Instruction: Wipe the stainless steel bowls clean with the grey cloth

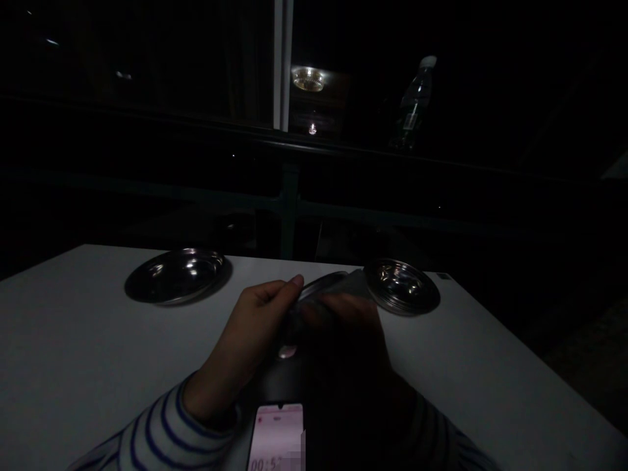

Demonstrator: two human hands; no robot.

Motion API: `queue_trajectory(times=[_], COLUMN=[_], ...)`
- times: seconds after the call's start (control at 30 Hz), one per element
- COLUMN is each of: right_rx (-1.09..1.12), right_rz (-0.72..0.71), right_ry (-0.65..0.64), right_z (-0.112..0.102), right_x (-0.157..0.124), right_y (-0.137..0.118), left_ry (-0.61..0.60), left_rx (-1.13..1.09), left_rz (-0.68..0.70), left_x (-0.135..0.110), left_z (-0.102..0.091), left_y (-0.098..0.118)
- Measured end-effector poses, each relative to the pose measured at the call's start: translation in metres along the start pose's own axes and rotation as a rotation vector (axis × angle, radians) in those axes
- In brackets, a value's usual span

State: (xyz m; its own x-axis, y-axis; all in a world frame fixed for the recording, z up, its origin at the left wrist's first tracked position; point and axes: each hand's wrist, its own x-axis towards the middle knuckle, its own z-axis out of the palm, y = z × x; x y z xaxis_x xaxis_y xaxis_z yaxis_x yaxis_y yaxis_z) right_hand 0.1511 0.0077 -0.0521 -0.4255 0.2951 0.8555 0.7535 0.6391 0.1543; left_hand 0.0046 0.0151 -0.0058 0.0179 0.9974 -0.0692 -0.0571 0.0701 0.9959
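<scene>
My left hand [258, 320] is closed on the rim of a shiny metal dish [321, 282], its thumb lying along the near edge. Most of that dish is hidden behind my hands, and a small bright patch of metal [287, 352] shows below them. My right hand [350, 327], deep in shadow, is curled over the dish's right side. From its fingers sticks out a thin grey piece that looks like a cloth [356, 282]. Blur and darkness hide the exact grip.
A wide metal dish [171, 278] rests on the white table [98, 347] at the left. Several nested metal bowls [402, 286] stand at the right. A lit phone [277, 432] lies in front of me. A plastic bottle [415, 104] stands beyond the table, before a dark window.
</scene>
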Motion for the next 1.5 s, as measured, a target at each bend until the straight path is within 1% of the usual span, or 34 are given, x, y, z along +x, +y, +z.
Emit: queue_trajectory(times=[0.07,0.1,0.13,0.23,0.27,0.3,0.43,0.53,0.63,0.7,0.8,0.87,0.97,1.03,1.17,1.3,1.4,1.5], right_rx=[0.001,0.012,0.023,0.027,0.021,0.017,0.024,0.054,0.080,0.137,0.299,0.368,0.359,0.353,0.359,0.316,0.337,0.372], right_rz=[-0.075,-0.080,-0.059,0.093,0.122,0.121,0.006,-0.002,-0.012,-0.003,0.024,0.024,-0.011,-0.019,0.049,0.037,0.035,0.073], right_ry=[-0.036,-0.041,-0.030,0.008,0.010,0.011,0.025,-0.015,-0.032,-0.022,-0.005,-0.024,-0.088,-0.105,-0.103,-0.111,-0.102,-0.061], right_z=[0.000,0.000,-0.001,-0.002,-0.002,-0.002,-0.001,-0.001,0.000,0.001,0.002,0.003,0.001,-0.002,-0.008,-0.009,-0.010,-0.010], right_x=[0.000,-0.001,-0.001,-0.001,-0.001,-0.001,-0.001,-0.001,-0.001,-0.001,-0.001,-0.001,-0.001,-0.001,0.001,0.004,0.006,0.007], right_y=[-0.005,-0.005,-0.003,0.010,0.013,0.014,0.009,0.004,0.006,0.009,0.013,0.017,0.022,0.024,0.023,0.022,0.023,0.024], left_ry=[-0.006,-0.009,-0.012,0.005,0.011,0.015,0.004,0.003,0.017,0.025,0.028,0.026,0.028,0.036,0.024,0.025,0.014,-0.002], left_rx=[0.004,0.003,0.001,-0.011,-0.018,-0.027,-0.062,-0.085,-0.086,-0.089,-0.102,-0.105,-0.102,-0.097,-0.093,-0.094,-0.107,-0.115], left_rz=[0.012,0.014,0.012,-0.006,-0.013,-0.019,-0.026,-0.025,-0.012,0.000,-0.006,-0.011,0.003,0.008,-0.010,-0.019,-0.015,-0.017], left_x=[0.000,-0.001,-0.001,-0.002,-0.003,-0.003,-0.004,-0.004,-0.003,-0.003,-0.002,-0.002,-0.003,-0.003,-0.003,-0.002,-0.002,-0.004], left_z=[0.000,0.000,0.000,0.001,0.001,0.001,0.000,-0.001,-0.001,-0.001,-0.002,-0.003,-0.003,-0.003,-0.003,-0.003,-0.003,-0.003], left_y=[0.000,0.001,0.001,0.003,0.004,0.004,0.006,0.006,0.006,0.006,0.006,0.006,0.006,0.006,0.006,0.006,0.006,0.006])
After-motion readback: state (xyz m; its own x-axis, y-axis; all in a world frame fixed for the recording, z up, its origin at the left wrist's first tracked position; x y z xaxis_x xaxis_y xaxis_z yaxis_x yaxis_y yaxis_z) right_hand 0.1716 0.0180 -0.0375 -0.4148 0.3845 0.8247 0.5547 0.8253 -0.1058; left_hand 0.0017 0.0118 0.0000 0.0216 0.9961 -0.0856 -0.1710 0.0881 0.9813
